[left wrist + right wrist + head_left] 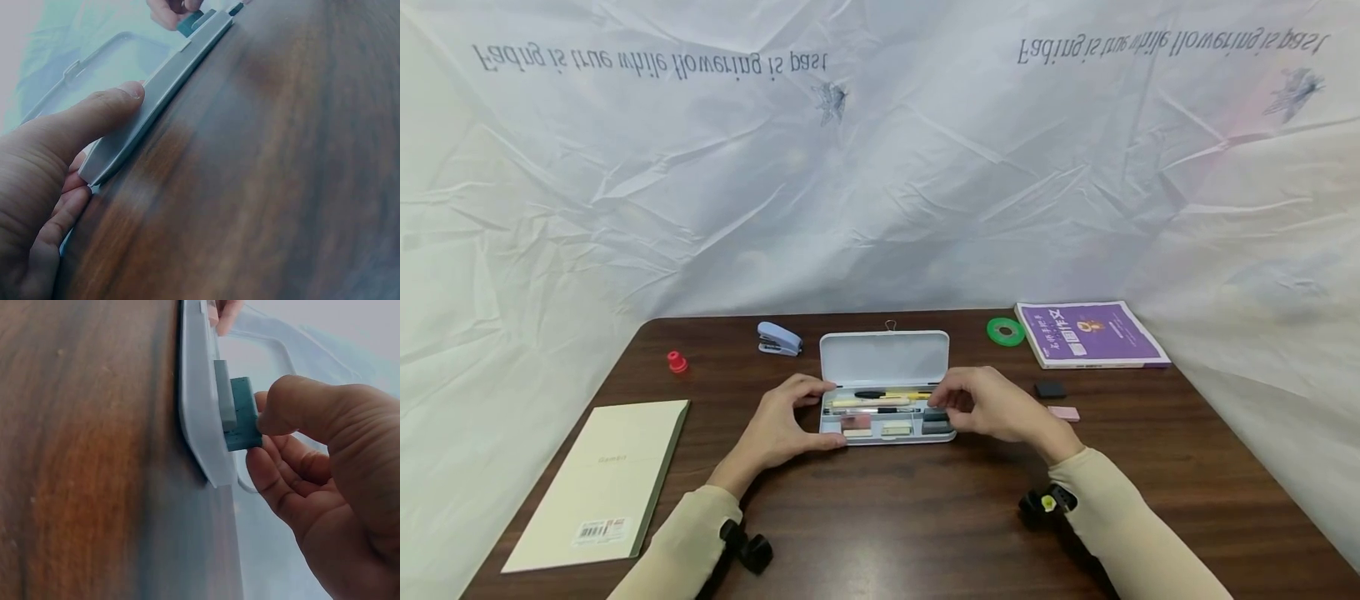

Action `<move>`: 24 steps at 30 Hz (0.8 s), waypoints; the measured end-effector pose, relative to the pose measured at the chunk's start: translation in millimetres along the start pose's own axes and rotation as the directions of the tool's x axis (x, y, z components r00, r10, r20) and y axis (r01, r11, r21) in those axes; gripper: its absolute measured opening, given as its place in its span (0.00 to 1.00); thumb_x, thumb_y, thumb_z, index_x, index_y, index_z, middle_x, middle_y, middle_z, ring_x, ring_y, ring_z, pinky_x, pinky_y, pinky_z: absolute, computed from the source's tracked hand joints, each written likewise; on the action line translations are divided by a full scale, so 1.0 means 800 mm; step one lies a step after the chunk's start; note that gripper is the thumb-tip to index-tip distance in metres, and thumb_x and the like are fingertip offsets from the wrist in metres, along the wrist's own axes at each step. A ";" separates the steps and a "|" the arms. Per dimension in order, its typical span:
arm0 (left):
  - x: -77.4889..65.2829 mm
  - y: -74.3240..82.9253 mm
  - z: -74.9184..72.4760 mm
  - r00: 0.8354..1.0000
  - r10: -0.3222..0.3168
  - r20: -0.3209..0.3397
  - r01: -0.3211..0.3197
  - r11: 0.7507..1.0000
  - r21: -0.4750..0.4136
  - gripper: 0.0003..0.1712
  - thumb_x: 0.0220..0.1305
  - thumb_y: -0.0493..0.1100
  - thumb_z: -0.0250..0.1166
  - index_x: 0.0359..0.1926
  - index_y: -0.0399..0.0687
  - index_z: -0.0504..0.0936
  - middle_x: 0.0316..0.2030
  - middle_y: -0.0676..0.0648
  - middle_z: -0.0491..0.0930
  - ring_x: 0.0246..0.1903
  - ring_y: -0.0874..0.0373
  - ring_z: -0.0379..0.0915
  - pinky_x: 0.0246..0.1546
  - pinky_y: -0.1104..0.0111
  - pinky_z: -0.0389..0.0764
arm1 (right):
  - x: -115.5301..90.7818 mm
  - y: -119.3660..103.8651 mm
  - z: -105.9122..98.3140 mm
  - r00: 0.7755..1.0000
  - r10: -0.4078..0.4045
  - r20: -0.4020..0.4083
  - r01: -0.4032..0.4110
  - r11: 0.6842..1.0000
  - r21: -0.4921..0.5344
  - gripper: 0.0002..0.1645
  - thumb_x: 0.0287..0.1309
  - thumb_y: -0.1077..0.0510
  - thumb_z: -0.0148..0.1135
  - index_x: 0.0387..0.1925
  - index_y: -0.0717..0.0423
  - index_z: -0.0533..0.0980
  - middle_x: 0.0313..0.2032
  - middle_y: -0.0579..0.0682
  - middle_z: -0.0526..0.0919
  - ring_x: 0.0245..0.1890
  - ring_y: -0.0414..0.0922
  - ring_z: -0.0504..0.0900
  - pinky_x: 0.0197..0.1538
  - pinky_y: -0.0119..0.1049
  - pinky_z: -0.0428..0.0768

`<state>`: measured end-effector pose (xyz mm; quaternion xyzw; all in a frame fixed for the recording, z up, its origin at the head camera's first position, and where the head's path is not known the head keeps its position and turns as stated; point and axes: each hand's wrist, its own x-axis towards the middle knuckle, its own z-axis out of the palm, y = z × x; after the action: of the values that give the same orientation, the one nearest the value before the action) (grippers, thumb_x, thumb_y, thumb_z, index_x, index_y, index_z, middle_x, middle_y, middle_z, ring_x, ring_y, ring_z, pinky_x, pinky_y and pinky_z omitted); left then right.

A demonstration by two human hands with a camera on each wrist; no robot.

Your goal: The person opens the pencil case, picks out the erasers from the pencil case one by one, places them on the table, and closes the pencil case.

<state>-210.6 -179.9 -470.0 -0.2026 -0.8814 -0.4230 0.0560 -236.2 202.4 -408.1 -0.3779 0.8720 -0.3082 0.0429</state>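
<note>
An open white pencil case (884, 358) stands mid-table, its lid raised at the back. My left hand (778, 425) holds its left end, thumb on the front edge and fingers round the side. At the other end, my right hand (992, 404) pinches a dark rectangular eraser (245, 412) between thumb and fingers. Beside that one sits another grey eraser (224, 394), at the case's front right. Several pens (872, 402) lie lengthwise in the back part. Pale erasers (896, 428) and a pinkish one (855, 422) occupy the front compartments.
Right of the case lie a black block (1050, 389), a pink block (1063, 413), a green tape roll (1005, 332) and a purple book (1090, 333). Leftward are a stapler (779, 338), a small red object (677, 362) and a cream notebook (602, 475). A white curtain (880, 183) hangs behind.
</note>
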 end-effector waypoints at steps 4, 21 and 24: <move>-0.001 0.000 0.000 1.000 0.004 0.002 -0.004 1.000 0.015 0.46 0.49 0.64 0.91 0.68 0.58 0.88 0.63 0.54 0.82 0.63 0.54 0.83 0.67 0.56 0.87 | -0.003 -0.001 -0.008 0.998 -0.006 -0.056 0.006 1.000 -0.003 0.18 0.65 0.70 0.71 0.49 0.47 0.91 0.45 0.39 0.88 0.40 0.38 0.83 0.43 0.39 0.89; 0.000 0.000 0.002 1.000 0.022 -0.001 -0.022 1.000 -0.012 0.46 0.48 0.62 0.92 0.68 0.56 0.88 0.62 0.55 0.83 0.63 0.54 0.84 0.67 0.57 0.87 | -0.050 0.044 -0.070 0.952 0.149 -0.269 -0.181 0.979 -0.097 0.15 0.62 0.73 0.73 0.45 0.53 0.89 0.38 0.47 0.87 0.38 0.43 0.83 0.41 0.33 0.85; -0.001 0.000 0.001 1.000 0.014 0.000 -0.014 1.000 0.002 0.46 0.48 0.63 0.92 0.68 0.57 0.88 0.62 0.55 0.82 0.63 0.54 0.84 0.67 0.57 0.87 | -0.052 0.057 -0.069 0.947 0.162 -0.277 -0.197 0.975 -0.103 0.15 0.61 0.73 0.72 0.45 0.54 0.90 0.37 0.47 0.87 0.37 0.43 0.82 0.39 0.33 0.84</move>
<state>-209.9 -179.5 -470.4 -0.2084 -0.8803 -0.4219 0.0592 -252.4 282.7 -396.5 -0.2541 0.9186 -0.2939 -0.0717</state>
